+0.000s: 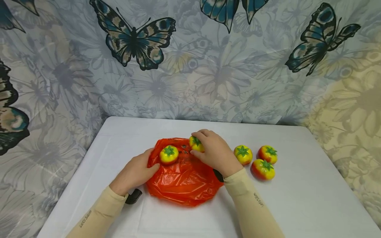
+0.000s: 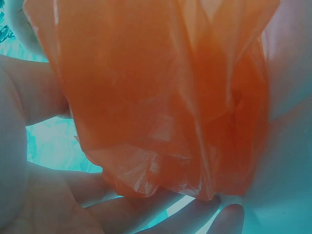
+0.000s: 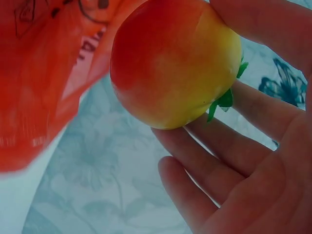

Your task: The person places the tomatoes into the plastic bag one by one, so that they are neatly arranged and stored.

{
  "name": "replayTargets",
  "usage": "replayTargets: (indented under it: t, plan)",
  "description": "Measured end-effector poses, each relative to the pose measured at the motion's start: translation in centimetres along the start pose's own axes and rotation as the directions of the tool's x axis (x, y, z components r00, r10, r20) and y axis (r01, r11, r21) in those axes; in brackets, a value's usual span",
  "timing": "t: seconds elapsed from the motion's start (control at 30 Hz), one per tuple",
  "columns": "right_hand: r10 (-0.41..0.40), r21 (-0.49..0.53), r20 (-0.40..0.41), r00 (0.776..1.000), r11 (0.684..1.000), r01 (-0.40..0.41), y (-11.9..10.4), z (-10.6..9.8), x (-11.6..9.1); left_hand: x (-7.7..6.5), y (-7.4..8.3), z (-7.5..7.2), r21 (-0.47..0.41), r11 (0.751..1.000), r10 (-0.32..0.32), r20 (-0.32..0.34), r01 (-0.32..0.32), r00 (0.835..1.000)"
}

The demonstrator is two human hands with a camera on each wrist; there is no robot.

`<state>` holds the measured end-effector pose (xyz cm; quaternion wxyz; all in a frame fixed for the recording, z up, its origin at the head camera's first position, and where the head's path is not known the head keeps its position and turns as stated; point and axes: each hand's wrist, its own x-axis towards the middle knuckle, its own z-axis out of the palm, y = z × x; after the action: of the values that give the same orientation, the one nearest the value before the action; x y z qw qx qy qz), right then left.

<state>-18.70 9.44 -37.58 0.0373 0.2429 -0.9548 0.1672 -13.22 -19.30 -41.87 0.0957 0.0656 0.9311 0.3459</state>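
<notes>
A crinkled red plastic bag [image 1: 184,185] lies on the white table, printed with dark marks. My left hand [image 1: 138,170] grips its left side, thumb over the near face; the left wrist view shows the fingers [image 2: 117,214] along its bottom edge. One red-and-yellow tomato [image 1: 169,154] with a green calyx rests at the bag's upper left, close to that thumb. With its fingers and thumb curled round it, my right hand [image 1: 215,150] holds another tomato [image 3: 175,63] over the bag's upper right. In the right wrist view, the bag [image 3: 34,87] hangs beside this tomato.
Right of the right hand, a group of three tomatoes sits on the table [image 1: 312,198]: one on the left [image 1: 242,155], one at the back right [image 1: 267,154] and one nearer [image 1: 263,170]. Butterfly-patterned fabric [image 1: 193,82] rises behind the table.
</notes>
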Motion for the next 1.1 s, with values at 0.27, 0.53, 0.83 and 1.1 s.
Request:
replayTargets:
  t: [0.27, 0.53, 0.83, 1.1]
  plan:
    - [-0.022, -0.013, 0.054, 0.998, 1.000, 0.022, -0.9, 1.4, 0.5, 0.1, 0.1, 0.0, 0.006, 1.000, 0.009, 0.002, -0.009, 1.000]
    - [-0.067, -0.023, 0.078, 0.995, 0.997, 0.069, -1.1, 2.6, 0.7, 0.1, 0.1, 0.0, 0.011, 1.000, -0.003, 0.008, 0.003, 1.000]
    - [-0.069, -0.027, 0.103, 0.992, 0.997, 0.072, -1.2, 3.5, 0.8, 0.1, 0.3, 0.0, 0.012, 1.000, -0.006, 0.016, 0.006, 1.000]
    - [-0.064, -0.034, 0.110, 0.992, 0.997, 0.068, -1.3, 3.8, 0.9, 0.1, 0.1, 0.0, 0.014, 1.000, -0.016, 0.016, 0.016, 1.000]
